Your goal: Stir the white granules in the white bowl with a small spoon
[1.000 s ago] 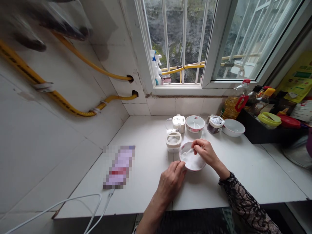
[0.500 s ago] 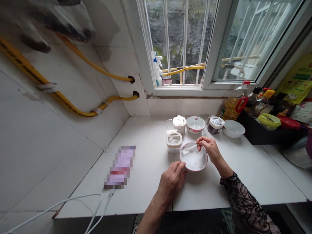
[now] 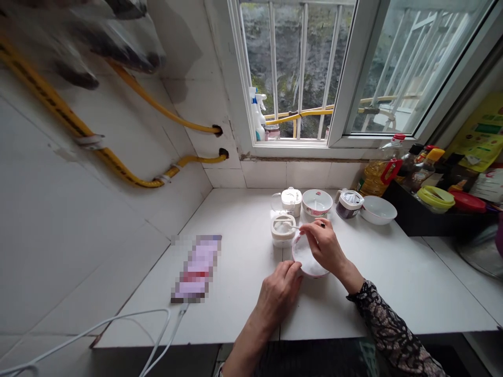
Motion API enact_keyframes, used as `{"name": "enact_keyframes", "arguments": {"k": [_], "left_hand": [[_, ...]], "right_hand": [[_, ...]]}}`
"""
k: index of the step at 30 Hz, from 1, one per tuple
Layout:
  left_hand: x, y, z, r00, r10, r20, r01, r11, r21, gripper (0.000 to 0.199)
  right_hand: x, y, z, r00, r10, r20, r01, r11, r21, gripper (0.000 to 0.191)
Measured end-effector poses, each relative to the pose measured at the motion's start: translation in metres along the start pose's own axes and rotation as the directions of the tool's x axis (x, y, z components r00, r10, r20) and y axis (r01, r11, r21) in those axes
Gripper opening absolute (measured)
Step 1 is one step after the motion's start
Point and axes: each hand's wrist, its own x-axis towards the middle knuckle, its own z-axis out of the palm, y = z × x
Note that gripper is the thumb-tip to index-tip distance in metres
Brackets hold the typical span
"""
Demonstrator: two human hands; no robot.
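My right hand (image 3: 323, 245) pinches the handle of a small white spoon (image 3: 293, 226), whose bowl end is at the opening of a square white-rimmed container (image 3: 283, 238) with white grains inside. Under that hand stands a pink-rimmed bowl (image 3: 304, 255) of white grainy stuff, its right part hidden by the hand. My left hand (image 3: 280, 293) grips the near left rim of this bowl with thumb and fingers. Behind are a second white container (image 3: 291, 201) with its clear lid up and a flowered bowl (image 3: 317, 203).
A dark-filled jar (image 3: 349, 204) and a white bowl (image 3: 378, 210) stand at the back right, beside an oil bottle (image 3: 375, 175) and a black rack (image 3: 408, 214) of bottles. On the left lies a blurred phone (image 3: 196, 269) with a white cable (image 3: 167, 335).
My right hand has moved the spoon left and up, from above the grains in the bowl to the container's opening. My left hand still holds the bowl's rim.
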Motion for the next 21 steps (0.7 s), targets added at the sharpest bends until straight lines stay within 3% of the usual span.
{"name": "enact_keyframes", "arguments": {"k": [3, 8, 11, 16, 21], "left_hand": [[0.001, 0.001, -0.001, 1.0, 0.006, -0.009, -0.006, 1.0, 0.005, 0.018], [0.001, 0.001, -0.003, 1.0, -0.004, 0.011, 0.004, 1.0, -0.001, 0.019], [0.0, 0.001, -0.003, 1.0, -0.009, 0.026, 0.009, 1.0, -0.009, 0.022], [-0.001, 0.0, -0.003, 1.0, -0.002, 0.026, 0.002, 1.0, -0.007, 0.024], [0.0, 0.0, -0.003, 1.0, 0.005, 0.02, -0.005, 1.0, -0.005, 0.021]], "right_hand": [[-0.001, 0.0, -0.005, 0.999, -0.024, -0.045, 0.023, 1.0, -0.017, 0.019], [-0.006, 0.009, -0.023, 0.967, 0.22, -0.125, -0.205, 0.972, 0.118, 0.015], [-0.009, 0.017, -0.026, 0.956, 0.284, -0.074, -0.276, 0.956, 0.1, 0.016], [-0.012, 0.017, -0.012, 0.967, 0.229, 0.109, -0.234, 0.972, 0.037, 0.019], [-0.011, 0.013, -0.01, 0.935, 0.313, 0.169, -0.34, 0.927, 0.162, 0.02]]}}
